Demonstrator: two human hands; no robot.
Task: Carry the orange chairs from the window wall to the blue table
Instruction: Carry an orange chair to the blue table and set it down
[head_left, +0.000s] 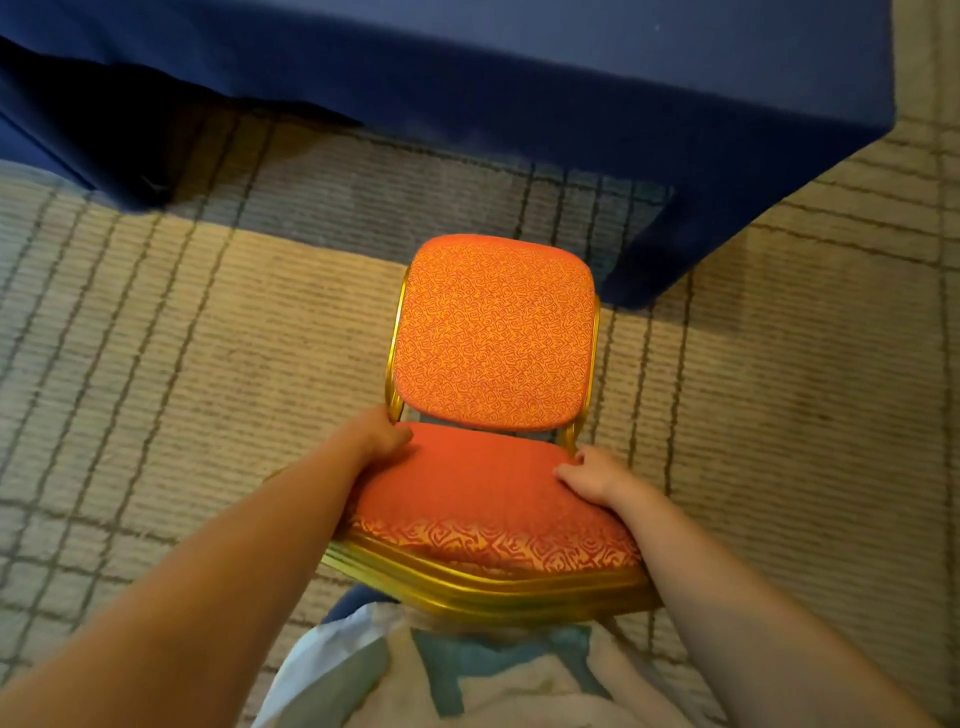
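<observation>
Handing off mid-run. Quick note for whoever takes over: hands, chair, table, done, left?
Left hand grips the left side of the seat of the orange patterned chair with gold metal frame; right hand grips the right side.
Chair's backrest faces the table draped in blue cloth, just short of its corner. Legs hidden: lifted or down, cannot tell.
Done: this chair reached the table.
Left: set it in place; other chairs not in view.

The legs of the chair are hidden beneath its seat, the blue-draped worktop runs off the top edge, its underside behind cloth, and fingers of the left grip vanish under the seat's side.
</observation>
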